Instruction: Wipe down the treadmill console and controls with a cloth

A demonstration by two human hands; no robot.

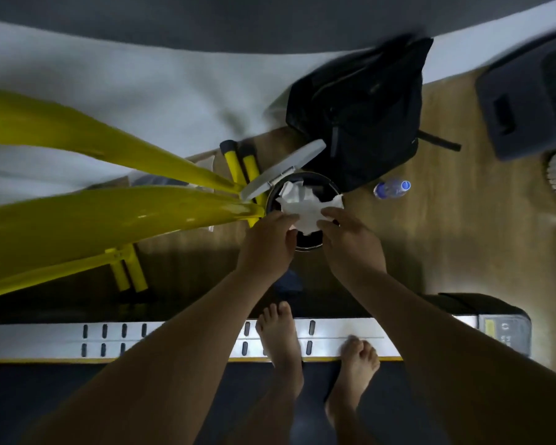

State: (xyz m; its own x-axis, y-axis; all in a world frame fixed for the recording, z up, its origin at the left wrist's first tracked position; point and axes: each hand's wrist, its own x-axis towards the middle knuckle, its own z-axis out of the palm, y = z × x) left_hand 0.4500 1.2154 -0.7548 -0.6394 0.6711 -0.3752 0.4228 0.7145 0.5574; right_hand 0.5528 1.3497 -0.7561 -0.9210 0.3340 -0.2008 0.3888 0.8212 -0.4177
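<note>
Wood floor (446,239), open pedal bin (304,216) beside the treadmill rail (334,338).
Over the bin, my left hand (268,242) and right hand (350,242) each pinch the crumpled white cloth (305,207), arms outstretched.

White cloth (305,205), yellow frame (116,216), black backpack (363,114).

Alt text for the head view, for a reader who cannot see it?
Both hands, left hand and right hand, hold a white cloth over an open black bin, seen from above; bare feet stand on the treadmill edge.
</note>
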